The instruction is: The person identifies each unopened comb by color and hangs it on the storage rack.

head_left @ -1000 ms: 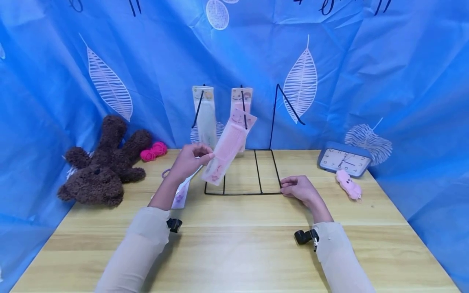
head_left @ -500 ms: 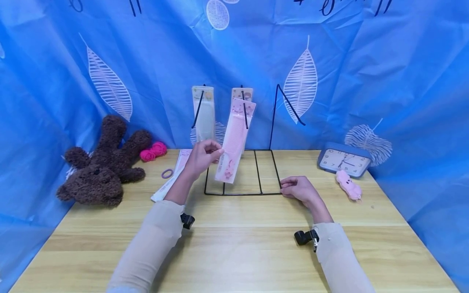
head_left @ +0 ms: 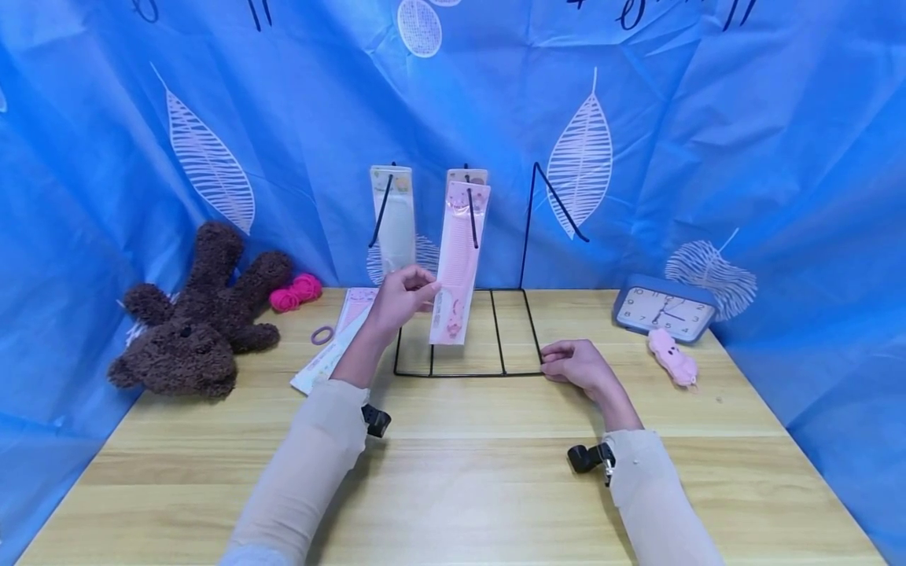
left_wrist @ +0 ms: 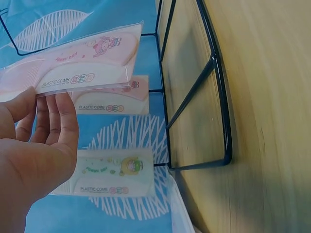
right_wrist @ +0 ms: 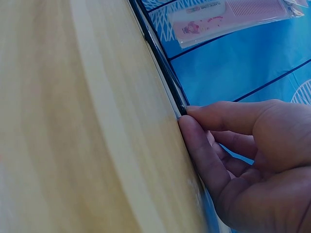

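Observation:
My left hand [head_left: 403, 299] pinches the left edge of a packaged pink comb [head_left: 458, 263], low on its clear sleeve. The comb's top overlaps the middle prong of a black wire rack [head_left: 499, 334]; its lower end tilts slightly left. Behind it another pink packaged comb [left_wrist: 131, 97] hangs on the same prong. A pale green packaged comb [head_left: 396, 228] hangs from the left prong. With thumb and fingers, my right hand [head_left: 576, 368] pinches the rack's front right corner, as the right wrist view [right_wrist: 243, 150] also shows.
Left of the rack lie more packaged combs [head_left: 325, 365] and a purple ring [head_left: 322, 336]. A brown teddy bear [head_left: 205, 322] and pink yarn [head_left: 296, 292] are farther left. At right stand a blue clock [head_left: 665, 308] and a pink plush toy [head_left: 672, 358].
My left hand has moved right and slightly up with the pink comb, which now hangs more upright, its top higher along the middle prong. My right hand stays on the rack corner.

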### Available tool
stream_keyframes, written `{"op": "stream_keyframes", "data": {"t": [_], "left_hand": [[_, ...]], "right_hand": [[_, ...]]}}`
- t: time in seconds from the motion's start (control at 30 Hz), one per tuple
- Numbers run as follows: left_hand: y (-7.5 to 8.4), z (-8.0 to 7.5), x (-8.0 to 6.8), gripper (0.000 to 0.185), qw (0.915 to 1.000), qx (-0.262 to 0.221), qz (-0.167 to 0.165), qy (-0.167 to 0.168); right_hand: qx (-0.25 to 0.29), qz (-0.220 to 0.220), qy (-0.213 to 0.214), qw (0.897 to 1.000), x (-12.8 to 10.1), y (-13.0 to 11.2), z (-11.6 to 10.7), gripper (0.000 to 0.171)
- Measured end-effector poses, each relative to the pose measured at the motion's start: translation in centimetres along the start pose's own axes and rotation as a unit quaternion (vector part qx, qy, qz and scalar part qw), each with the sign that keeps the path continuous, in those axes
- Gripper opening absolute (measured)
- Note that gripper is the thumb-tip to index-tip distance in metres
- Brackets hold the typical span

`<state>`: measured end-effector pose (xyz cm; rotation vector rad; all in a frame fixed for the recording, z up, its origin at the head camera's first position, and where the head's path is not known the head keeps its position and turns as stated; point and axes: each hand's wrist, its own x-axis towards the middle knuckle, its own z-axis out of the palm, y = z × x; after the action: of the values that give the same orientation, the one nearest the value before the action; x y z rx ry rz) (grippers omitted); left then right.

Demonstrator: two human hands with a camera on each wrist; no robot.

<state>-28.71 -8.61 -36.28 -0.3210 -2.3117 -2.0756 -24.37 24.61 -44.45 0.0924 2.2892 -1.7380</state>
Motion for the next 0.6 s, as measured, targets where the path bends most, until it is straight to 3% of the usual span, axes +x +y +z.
{"op": "stream_keyframes", "data": {"t": [0.23, 0.6], "left_hand": [[0.0, 0.4, 0.6, 0.012, 0.9993, -0.034, -0.018, 0.005], [0.1, 0.8, 1.6, 0.013, 0.998, -0.047, -0.04, 0.014]], "right_hand": [[0.002, 0.003, -0.001, 1.0, 0.0, -0.1, 0.0, 0.043], [0.001, 0.004, 0.0, 1.0, 0.0, -0.1, 0.0, 0.042]]}}
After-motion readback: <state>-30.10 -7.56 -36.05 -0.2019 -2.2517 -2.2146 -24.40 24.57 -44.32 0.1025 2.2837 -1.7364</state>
